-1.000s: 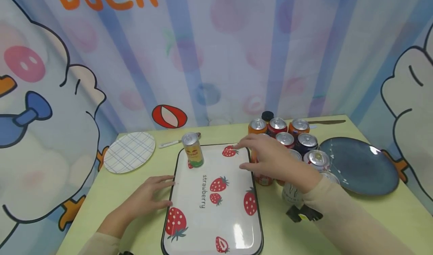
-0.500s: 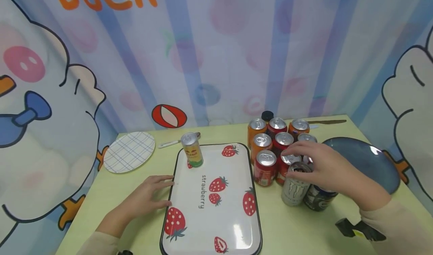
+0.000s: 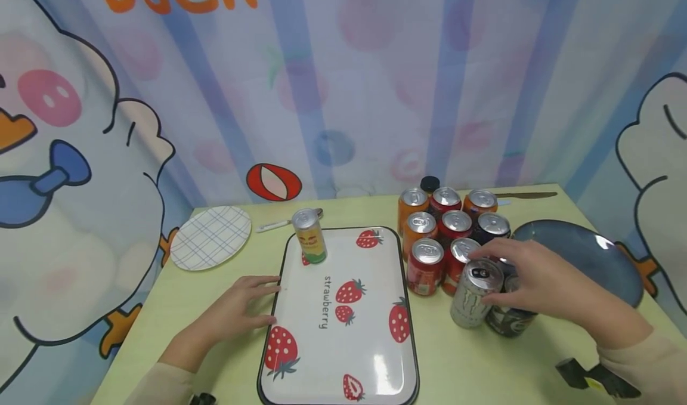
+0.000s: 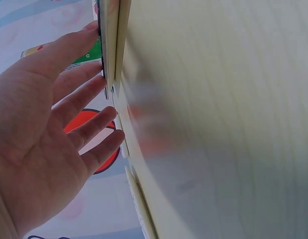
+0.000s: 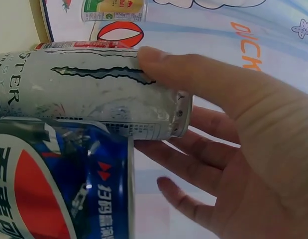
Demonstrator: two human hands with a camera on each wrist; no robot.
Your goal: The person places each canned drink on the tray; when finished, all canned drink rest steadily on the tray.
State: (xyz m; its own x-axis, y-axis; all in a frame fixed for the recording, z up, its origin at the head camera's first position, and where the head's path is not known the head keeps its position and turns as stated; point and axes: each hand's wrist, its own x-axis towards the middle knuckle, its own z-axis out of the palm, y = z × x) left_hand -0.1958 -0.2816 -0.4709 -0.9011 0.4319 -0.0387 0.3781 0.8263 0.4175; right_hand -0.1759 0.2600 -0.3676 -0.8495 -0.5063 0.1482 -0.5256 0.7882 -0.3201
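My right hand grips the white Monster drink can near its top. In the right wrist view its thumb lies along the can's side, and the other fingers pass behind the can. Right beside that stands a blue Pepsi can, partly hidden by the hand in the head view. My left hand has its fingers extended, fingertips at the left edge of the white strawberry-print tray. A small yellow-and-green drink can stands upright on the tray's far left corner.
Several red, orange and dark cans crowd together right of the tray. Behind the right hand lies a dark blue oval plate. A checked plate is at the far left, with a white-handled utensil near it. A brown knife lies at the back.
My right hand has moved right from above the tray's far right corner and come down onto the white Monster can, taking hold of it. My left hand has stayed at the tray's edge.
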